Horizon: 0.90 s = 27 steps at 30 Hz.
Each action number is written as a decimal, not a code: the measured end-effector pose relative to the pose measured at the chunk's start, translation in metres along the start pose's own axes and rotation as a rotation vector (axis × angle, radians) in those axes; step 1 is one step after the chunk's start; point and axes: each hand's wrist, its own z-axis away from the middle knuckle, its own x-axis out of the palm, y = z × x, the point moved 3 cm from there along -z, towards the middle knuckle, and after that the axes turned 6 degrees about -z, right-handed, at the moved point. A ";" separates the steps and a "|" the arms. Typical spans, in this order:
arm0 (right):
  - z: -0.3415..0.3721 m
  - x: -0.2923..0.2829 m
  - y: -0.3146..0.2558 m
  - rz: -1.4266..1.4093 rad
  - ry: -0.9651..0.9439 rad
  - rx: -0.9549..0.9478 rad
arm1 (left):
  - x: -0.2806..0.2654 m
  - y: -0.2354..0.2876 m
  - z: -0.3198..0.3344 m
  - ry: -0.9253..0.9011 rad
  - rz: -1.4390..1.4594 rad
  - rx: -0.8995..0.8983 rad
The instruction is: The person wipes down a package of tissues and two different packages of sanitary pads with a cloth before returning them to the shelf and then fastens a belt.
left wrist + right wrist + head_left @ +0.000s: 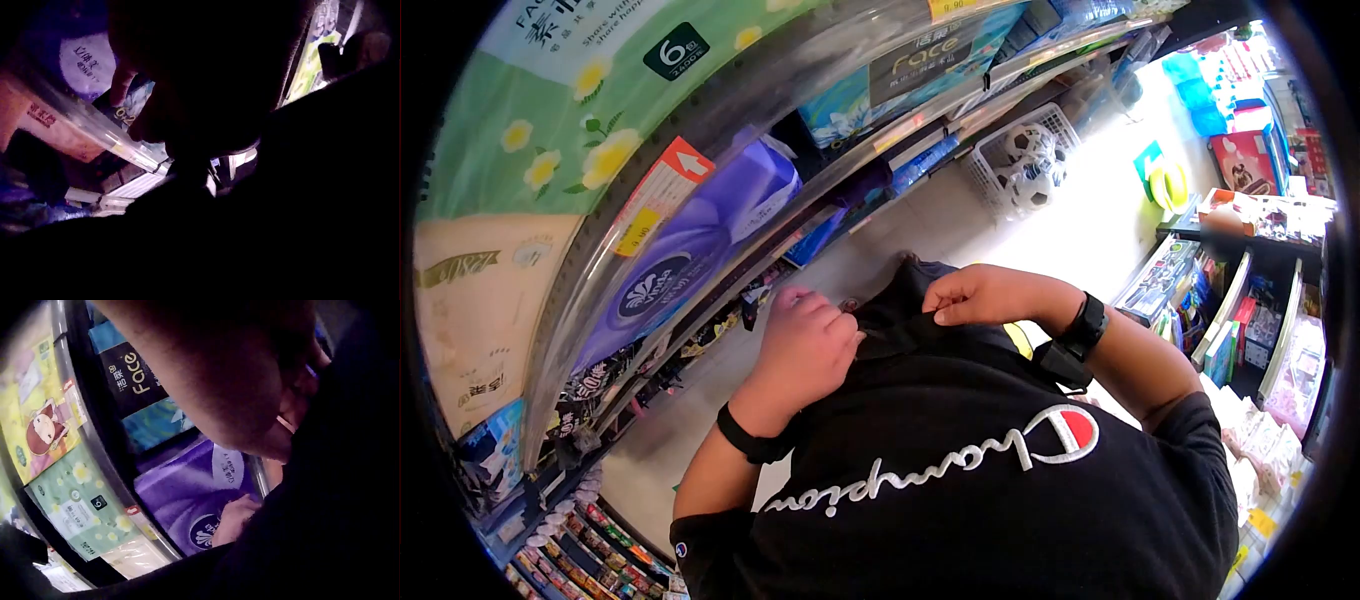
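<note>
A black shirt [1000, 500] with a white logo fills the lower part of the head view. At the left end of its far edge, my left hand [805, 345] has its fingers curled, with the fingertips at the dark cloth. My right hand [990, 297] pinches the same dark cloth between thumb and fingers, farther right. Both wrists wear black bands. The left wrist view is mostly dark and shows only part of the left hand's fingers. In the right wrist view, the right hand [269, 412] is seen close up, its fingertips partly hidden in shadow.
Shelves with a purple tissue pack [690, 240], a green pack [600, 110] and a blue pack [900, 70] run close along the left. A white basket [990, 160] with footballs stands on the floor ahead. Book racks [1230, 310] stand on the right.
</note>
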 end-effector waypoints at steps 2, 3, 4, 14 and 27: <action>-0.001 0.000 0.002 -0.013 -0.043 0.011 | 0.001 -0.001 -0.002 -0.011 0.027 -0.007; -0.001 -0.001 0.002 -0.013 -0.038 0.011 | 0.003 0.000 -0.005 -0.025 0.031 -0.002; -0.002 0.000 0.002 0.001 -0.007 0.036 | 0.004 0.003 -0.007 -0.041 0.038 0.002; -0.007 0.003 0.014 0.046 0.016 0.061 | 0.029 0.013 -0.034 -0.334 0.399 0.156; -0.001 0.010 0.007 -0.213 -0.061 0.197 | 0.006 0.016 -0.030 -0.086 0.300 0.304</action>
